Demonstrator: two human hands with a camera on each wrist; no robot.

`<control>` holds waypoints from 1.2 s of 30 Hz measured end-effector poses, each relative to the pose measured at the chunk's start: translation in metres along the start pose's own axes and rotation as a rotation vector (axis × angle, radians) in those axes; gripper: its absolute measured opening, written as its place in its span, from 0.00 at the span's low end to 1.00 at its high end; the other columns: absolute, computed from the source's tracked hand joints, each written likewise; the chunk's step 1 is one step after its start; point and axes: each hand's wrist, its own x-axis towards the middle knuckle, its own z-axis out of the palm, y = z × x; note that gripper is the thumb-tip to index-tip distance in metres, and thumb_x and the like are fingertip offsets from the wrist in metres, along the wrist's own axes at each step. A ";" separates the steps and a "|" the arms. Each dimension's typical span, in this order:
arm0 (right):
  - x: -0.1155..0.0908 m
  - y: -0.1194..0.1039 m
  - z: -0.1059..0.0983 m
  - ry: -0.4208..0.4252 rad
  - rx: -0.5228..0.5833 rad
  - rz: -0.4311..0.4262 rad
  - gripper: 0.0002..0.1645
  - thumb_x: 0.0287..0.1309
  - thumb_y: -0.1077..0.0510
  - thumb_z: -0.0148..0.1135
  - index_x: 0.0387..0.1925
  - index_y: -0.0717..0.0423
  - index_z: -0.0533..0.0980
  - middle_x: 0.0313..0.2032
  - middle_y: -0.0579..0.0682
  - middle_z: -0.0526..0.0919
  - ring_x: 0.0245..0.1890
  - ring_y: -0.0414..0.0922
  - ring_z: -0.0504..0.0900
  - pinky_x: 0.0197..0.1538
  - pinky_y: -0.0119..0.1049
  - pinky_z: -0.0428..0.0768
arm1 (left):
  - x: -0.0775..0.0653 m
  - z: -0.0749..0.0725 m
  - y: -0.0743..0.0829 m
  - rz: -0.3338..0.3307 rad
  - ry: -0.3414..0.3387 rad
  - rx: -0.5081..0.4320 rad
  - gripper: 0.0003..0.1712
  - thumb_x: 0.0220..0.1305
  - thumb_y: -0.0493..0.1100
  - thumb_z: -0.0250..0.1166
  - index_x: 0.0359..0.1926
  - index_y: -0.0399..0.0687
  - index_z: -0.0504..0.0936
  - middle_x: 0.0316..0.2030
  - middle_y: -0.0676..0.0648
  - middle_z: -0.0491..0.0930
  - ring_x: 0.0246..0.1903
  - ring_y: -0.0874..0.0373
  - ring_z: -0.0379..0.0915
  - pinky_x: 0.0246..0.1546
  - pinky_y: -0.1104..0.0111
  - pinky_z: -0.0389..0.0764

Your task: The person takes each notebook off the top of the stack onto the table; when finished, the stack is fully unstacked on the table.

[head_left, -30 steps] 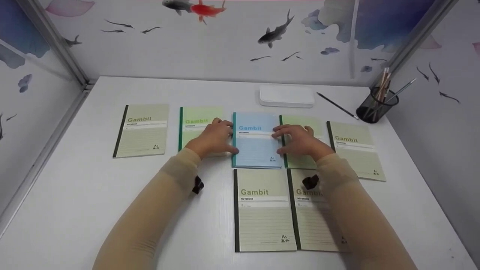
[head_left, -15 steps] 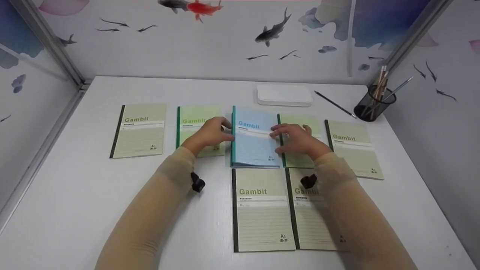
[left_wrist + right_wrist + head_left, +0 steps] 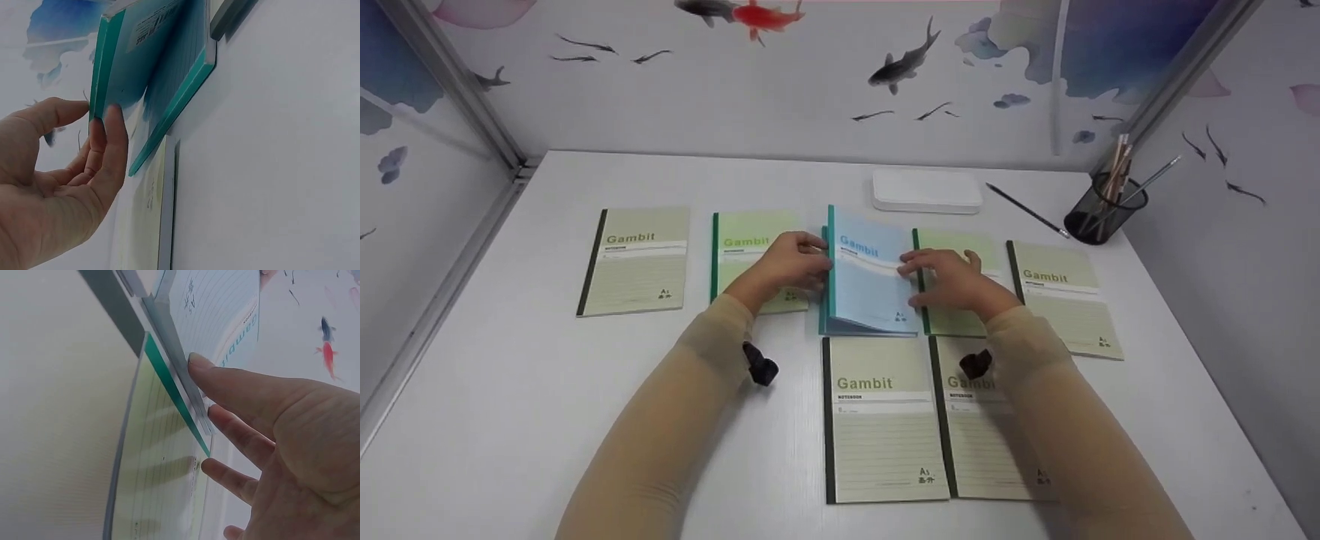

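Observation:
My left hand [image 3: 784,262] pinches the teal spine of a blue notebook [image 3: 874,289], thumb outside and fingers beneath in the left wrist view. That spine side is raised, tilting the notebook over a second blue notebook [image 3: 180,84] that lies on the table. At the right edge of the blue pair rests my right hand [image 3: 956,277], thumb and fingertips touching, fingers spread and slightly bent. Under the left forearm side is a light green notebook [image 3: 735,281], partly covered by the left hand. Another green notebook [image 3: 952,322] lies beneath the right hand.
Khaki notebooks lie at the far left [image 3: 634,262], at the right [image 3: 1065,300] and in front [image 3: 889,450], with one more [image 3: 990,450] partly under the right forearm. Behind are a white case [image 3: 926,191], a pencil [image 3: 1027,210] and a mesh pencil cup [image 3: 1102,214].
My left hand has taken hold of the upper blue notebook's spine and raised that side off the lower one. The right hand has stayed at the right edge.

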 end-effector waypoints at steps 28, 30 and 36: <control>-0.001 0.011 0.000 0.145 -0.005 -0.067 0.32 0.58 0.53 0.77 0.64 0.47 0.80 0.71 0.47 0.76 0.75 0.54 0.67 0.75 0.69 0.25 | -0.021 0.008 -0.003 0.048 0.176 -0.193 0.25 0.67 0.38 0.66 0.63 0.44 0.73 0.59 0.45 0.76 0.49 0.49 0.82 0.42 0.62 0.88; 0.000 0.012 0.001 0.160 -0.004 -0.067 0.31 0.58 0.53 0.77 0.63 0.47 0.80 0.71 0.48 0.76 0.75 0.54 0.67 0.75 0.68 0.25 | -0.028 0.002 -0.004 0.039 0.180 -0.207 0.25 0.68 0.38 0.66 0.64 0.45 0.73 0.60 0.45 0.76 0.50 0.49 0.82 0.43 0.62 0.88; 0.000 0.012 0.006 0.144 -0.011 -0.089 0.31 0.56 0.52 0.78 0.62 0.47 0.82 0.75 0.48 0.69 0.80 0.55 0.54 0.77 0.68 0.30 | -0.060 -0.020 -0.012 0.025 0.178 -0.243 0.26 0.67 0.35 0.65 0.65 0.44 0.73 0.62 0.44 0.76 0.49 0.50 0.83 0.43 0.60 0.89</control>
